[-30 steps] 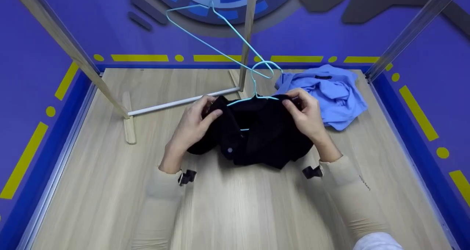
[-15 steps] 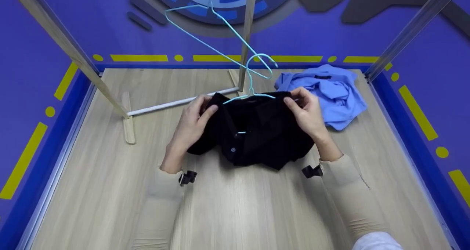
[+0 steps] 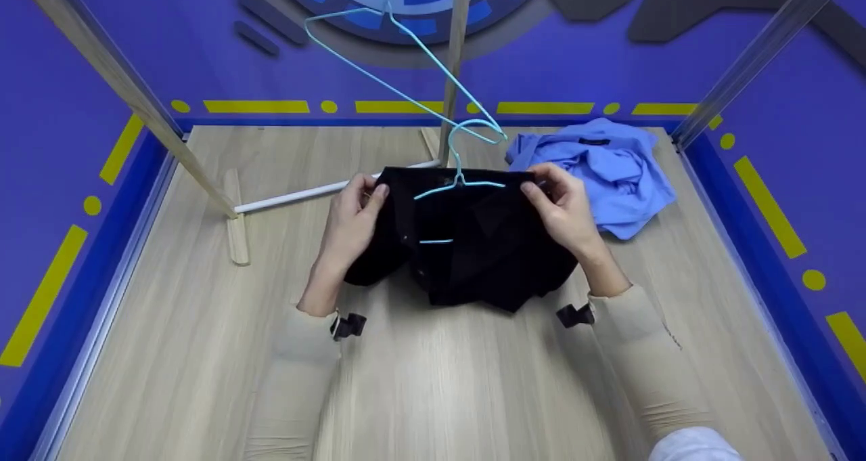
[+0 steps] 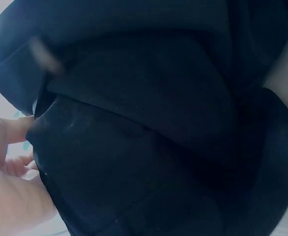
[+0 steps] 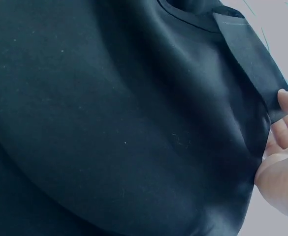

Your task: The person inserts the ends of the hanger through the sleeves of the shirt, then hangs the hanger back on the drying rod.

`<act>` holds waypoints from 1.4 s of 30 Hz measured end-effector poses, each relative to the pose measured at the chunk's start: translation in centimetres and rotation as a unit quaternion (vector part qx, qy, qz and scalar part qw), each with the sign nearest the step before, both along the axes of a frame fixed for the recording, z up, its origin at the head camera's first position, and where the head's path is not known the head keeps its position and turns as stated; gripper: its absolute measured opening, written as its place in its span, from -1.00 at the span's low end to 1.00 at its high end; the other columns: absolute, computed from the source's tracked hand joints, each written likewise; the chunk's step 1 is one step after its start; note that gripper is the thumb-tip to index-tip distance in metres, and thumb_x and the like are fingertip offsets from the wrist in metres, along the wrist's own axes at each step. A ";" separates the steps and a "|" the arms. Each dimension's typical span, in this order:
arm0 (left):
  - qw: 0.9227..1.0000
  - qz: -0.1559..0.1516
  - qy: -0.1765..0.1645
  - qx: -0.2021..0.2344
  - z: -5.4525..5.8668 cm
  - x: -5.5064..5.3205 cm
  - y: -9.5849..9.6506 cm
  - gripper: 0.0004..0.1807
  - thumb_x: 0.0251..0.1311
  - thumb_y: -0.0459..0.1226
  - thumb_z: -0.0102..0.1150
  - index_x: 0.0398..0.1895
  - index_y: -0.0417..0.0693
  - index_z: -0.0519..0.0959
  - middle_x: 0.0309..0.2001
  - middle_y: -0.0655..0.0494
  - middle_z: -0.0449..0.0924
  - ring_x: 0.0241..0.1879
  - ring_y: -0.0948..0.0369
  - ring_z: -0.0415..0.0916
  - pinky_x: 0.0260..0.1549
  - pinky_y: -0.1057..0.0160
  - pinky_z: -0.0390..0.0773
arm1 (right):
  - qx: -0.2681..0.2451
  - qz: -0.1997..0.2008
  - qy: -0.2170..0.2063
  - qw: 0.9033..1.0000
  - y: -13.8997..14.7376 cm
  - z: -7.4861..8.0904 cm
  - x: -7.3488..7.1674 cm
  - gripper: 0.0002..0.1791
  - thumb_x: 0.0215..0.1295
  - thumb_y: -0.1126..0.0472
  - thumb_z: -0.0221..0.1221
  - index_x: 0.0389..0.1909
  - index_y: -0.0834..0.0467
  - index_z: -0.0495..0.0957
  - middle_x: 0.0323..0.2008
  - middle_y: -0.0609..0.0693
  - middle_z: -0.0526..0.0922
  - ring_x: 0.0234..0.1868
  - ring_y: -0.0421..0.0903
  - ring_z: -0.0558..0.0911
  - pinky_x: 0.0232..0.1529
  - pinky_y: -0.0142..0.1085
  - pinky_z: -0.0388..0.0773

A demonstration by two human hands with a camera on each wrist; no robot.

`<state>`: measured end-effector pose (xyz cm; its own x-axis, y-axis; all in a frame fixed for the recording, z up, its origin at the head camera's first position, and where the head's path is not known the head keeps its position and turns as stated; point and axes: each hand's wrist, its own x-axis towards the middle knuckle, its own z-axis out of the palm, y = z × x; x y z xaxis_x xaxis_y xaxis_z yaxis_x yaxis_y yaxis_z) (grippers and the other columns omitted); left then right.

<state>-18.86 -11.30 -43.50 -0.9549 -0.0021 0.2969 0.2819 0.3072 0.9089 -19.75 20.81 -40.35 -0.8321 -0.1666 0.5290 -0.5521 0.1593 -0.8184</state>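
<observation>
In the head view a black shirt (image 3: pixel 500 244) is held up over the middle of the table, its upper edge stretched between both hands. The left hand (image 3: pixel 352 224) pinches the left corner of that edge between thumb and fingers. At the opposite corner the right hand (image 3: pixel 561 204) pinches the cloth; the right wrist view shows its thumb on a collar flap (image 5: pixel 254 59). A light blue wire hanger (image 3: pixel 454 153) sits inside the shirt, hook sticking up out of the neck. Its bottom bar shows through the front opening. Dark cloth (image 4: pixel 134 123) fills most of the left wrist view.
A second light blue hanger (image 3: pixel 423 45) hangs behind, near a wooden post (image 3: pixel 457 61) of a rack. The rack's white bar (image 3: pixel 291 199) runs low across the left. A crumpled blue shirt (image 3: pixel 622 183) lies at the back right of the wooden table (image 3: pixel 433 393).
The left hand has moved slightly up, and the shirt's upper edge is now pulled straighter and flatter. The hanger's hook has shifted a little left. The right hand has barely moved.
</observation>
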 end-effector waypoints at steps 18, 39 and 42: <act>0.982 -0.149 0.072 -0.091 0.2 0.8 -1.3 -0.66 0.49 -0.26 0.16 0.20 -0.25 0.59 0.02 -0.01 0.65 0.02 0.13 0.57 0.02 0.09 0.53 | 0.083 -0.032 0.082 0.993 -0.3 0.3 0.2 -0.87 0.20 0.60 0.32 -0.23 0.50 0.65 -0.26 0.28 0.71 -0.25 -0.11 0.60 -0.18 -0.37 0.49; 0.984 -0.134 0.098 -0.064 0.5 1.2 -3.6 -0.88 0.38 -0.27 0.31 -0.16 -0.13 0.74 -0.33 0.19 0.66 -0.46 0.21 0.42 -0.43 0.32 0.40 | 0.053 0.010 0.069 0.996 0.5 -0.2 -0.2 -0.79 0.17 0.64 0.31 -0.16 0.53 0.62 -0.22 0.32 0.68 -0.19 -0.14 0.62 -0.14 -0.37 0.55; 0.986 -0.123 0.100 -0.056 0.5 1.4 -3.9 -0.88 0.37 -0.28 0.32 -0.18 -0.15 0.74 -0.33 0.18 0.66 -0.46 0.21 0.43 -0.44 0.34 0.40 | 0.069 0.005 0.061 0.996 0.9 -0.2 -0.1 -0.80 0.19 0.61 0.31 -0.14 0.51 0.64 -0.22 0.30 0.69 -0.17 -0.11 0.64 -0.10 -0.32 0.57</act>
<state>-17.49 -15.20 -42.99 -0.8449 0.2652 0.4645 0.5304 0.3030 0.7918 -19.85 21.70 -40.52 -0.7612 -0.2522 0.5974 -0.6480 0.2602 -0.7158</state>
